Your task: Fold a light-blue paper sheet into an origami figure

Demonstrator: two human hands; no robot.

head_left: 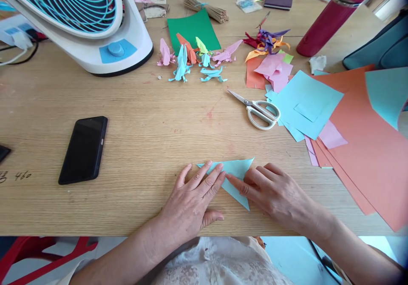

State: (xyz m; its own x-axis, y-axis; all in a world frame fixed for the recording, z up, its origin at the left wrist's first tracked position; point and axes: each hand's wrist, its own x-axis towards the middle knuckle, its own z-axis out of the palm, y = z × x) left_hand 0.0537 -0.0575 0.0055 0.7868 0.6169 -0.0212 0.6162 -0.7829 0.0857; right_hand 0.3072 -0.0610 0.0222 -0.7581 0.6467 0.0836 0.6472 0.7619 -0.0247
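Note:
A light blue sheet of paper [237, 168], folded into a triangular shape, lies flat on the wooden table [143, 140] near its front edge. Across its left part rest the fingertips of my left hand [194, 195]; the fingers are stretched out and the thumb is apart, on the table. My right hand [270, 191] is on the paper's right side, with its index finger extended along the surface and touching the paper near my left fingertips. The other right fingers are curled. Part of the paper is hidden under both hands.
Scissors [261, 110] lie beyond the paper, beside blue sheets [306, 98] and large orange sheets [376, 149]. A black phone [83, 149] is at left. Farther back are a fan [117, 51], several folded paper figures [181, 64] and a red bottle [328, 25].

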